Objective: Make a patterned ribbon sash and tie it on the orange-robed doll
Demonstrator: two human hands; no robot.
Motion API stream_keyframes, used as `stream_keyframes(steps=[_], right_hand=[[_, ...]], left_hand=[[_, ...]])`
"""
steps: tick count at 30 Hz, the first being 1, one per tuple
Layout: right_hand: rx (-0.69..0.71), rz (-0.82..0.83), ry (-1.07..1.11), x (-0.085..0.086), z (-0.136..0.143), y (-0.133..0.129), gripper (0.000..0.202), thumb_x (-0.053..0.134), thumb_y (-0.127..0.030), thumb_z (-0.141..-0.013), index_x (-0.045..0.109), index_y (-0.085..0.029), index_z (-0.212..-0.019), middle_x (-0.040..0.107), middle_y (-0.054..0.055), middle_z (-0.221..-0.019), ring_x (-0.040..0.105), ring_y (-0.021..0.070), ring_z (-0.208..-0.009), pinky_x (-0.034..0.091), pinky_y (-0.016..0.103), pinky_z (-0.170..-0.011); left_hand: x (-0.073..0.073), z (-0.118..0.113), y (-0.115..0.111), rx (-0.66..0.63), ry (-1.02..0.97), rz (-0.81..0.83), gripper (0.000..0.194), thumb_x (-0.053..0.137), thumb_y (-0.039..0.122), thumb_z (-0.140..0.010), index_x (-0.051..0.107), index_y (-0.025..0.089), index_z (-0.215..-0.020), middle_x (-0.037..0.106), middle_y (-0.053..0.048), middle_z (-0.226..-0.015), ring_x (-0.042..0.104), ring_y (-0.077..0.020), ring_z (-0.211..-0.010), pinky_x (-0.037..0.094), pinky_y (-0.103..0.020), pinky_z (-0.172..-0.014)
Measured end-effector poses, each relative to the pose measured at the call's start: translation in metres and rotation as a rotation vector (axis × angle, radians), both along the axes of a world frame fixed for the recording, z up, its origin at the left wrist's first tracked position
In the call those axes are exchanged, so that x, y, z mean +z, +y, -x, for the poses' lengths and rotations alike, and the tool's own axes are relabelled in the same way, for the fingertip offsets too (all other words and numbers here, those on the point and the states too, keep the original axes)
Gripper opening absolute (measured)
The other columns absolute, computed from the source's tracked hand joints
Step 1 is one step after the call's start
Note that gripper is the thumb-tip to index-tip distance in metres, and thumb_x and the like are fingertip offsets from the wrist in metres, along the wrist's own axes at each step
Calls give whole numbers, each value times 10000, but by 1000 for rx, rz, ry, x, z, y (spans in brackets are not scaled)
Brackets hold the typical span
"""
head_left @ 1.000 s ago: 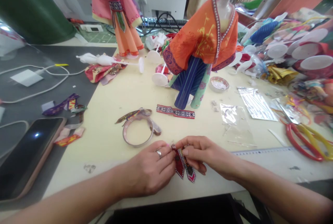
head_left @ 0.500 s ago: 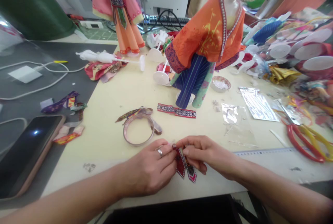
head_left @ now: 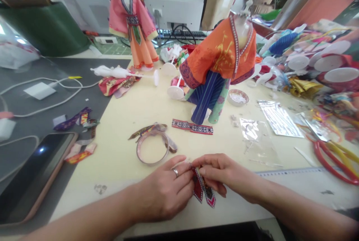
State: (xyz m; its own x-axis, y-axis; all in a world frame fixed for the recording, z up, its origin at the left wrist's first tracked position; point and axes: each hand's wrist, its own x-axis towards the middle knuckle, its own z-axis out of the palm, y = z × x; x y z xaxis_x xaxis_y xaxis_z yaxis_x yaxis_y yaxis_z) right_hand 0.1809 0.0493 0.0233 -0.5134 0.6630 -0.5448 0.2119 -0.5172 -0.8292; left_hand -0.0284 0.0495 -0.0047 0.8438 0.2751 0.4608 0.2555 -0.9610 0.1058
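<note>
Two bead-edged, pointed ribbon ends [head_left: 198,189] are gripped between the fingertips of the left hand [head_left: 165,192] and the right hand [head_left: 226,173], low at the near side of the bench [head_left: 117,175]. Beyond them lie a thin tape ring [head_left: 139,148] and a patterned ribbon strip [head_left: 192,126], then an orange-robed mannequin [head_left: 214,61] stands, with a pink-robed mannequin [head_left: 144,52] farther back, leftward

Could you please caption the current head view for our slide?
Left hand and right hand hold pointed trims, with an orange-robed figure standing beyond.
</note>
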Motion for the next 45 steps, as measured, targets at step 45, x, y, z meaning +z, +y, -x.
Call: stream_keyframes(steps=[45], right_hand=[[444,-1527,-600,-13,0,0,203,457,-140,-843,589,-158,-996,581,70,-883,464,203,-871,327,437,-960]], left_hand=[[10,-7,-4,11,-21,34,131,518,196,-791,612,125,-850,657,-77,-767,612,-207,-834,438,-404,-904]])
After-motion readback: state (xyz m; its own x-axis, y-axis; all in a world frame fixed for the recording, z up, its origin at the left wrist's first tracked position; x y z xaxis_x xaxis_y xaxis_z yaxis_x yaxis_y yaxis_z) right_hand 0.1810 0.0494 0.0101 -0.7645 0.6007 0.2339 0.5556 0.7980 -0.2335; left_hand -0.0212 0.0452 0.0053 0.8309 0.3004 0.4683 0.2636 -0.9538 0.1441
